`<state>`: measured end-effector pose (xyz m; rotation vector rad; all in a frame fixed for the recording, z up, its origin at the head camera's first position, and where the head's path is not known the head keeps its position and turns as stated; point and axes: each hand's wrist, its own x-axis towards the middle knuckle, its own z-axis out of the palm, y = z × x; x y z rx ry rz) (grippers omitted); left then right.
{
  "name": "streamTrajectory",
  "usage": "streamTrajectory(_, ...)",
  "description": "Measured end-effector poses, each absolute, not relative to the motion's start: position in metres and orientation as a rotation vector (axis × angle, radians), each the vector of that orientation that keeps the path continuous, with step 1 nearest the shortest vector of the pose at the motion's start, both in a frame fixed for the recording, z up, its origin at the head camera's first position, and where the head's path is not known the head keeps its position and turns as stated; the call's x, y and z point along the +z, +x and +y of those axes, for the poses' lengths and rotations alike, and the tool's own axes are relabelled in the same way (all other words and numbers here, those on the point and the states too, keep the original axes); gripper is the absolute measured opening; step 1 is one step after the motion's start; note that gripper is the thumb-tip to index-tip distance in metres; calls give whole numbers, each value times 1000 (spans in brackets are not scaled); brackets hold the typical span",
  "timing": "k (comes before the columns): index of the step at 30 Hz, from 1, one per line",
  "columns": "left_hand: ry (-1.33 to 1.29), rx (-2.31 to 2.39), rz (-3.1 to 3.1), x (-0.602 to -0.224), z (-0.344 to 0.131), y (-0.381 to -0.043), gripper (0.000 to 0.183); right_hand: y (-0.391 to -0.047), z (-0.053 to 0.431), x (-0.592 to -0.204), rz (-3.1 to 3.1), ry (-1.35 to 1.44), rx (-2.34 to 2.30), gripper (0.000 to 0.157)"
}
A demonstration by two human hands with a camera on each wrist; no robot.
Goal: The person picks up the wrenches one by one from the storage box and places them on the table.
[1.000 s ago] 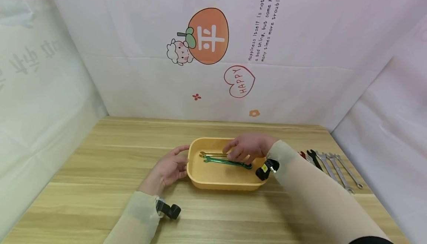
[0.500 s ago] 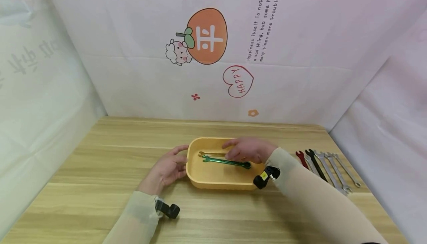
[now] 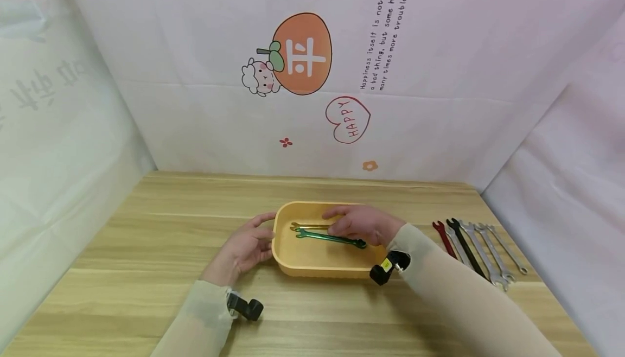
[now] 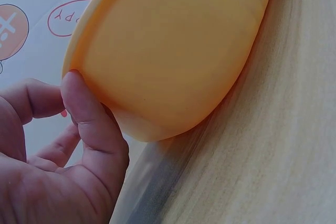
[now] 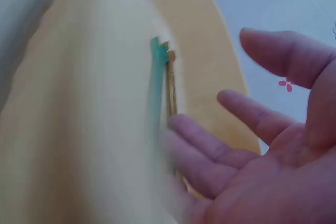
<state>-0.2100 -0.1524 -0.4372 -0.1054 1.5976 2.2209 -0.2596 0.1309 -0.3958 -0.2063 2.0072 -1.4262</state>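
A yellow plastic basket (image 3: 322, 272) sits on the wooden table between both hands. My left hand (image 3: 246, 248) is at its left end, with fingertips touching the outside near the rim; the left wrist view has the thumb (image 4: 89, 111) right at that edge. Inside lie a green wrench (image 3: 322, 235) and a gold wrench (image 3: 310, 227), almost side by side, their open ends toward the left. Over their right-hand part reaches my right hand (image 3: 363, 224), its fingers loosely extended. In the right wrist view, the fingertips (image 5: 184, 124) lie at the gold wrench, whose lower part they hide.
To the right of the basket several wrenches lie in a slanted row: a red one (image 3: 444, 238), a black one (image 3: 467, 248) and silver ones (image 3: 500, 259). My right forearm passes close in front of them. A printed white sheet (image 3: 219, 129) stands behind the table.
My right hand has sunk slightly lower and shifted a little left over the wrenches, its fingers drawing closer together. The forearm now covers less of the wrench row. My left hand stays put.
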Motion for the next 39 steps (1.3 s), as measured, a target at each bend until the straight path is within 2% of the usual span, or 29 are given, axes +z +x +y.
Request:
streamTrajectory(18,-117,2232,1580,-439,-151,-209,58,-260,130,-417,2234,-469,-1309,54)
streamTrajectory(39,-130,2229,1598,-437,-151,-210,57,-260,116,-423,2404,-506,-1179,44)
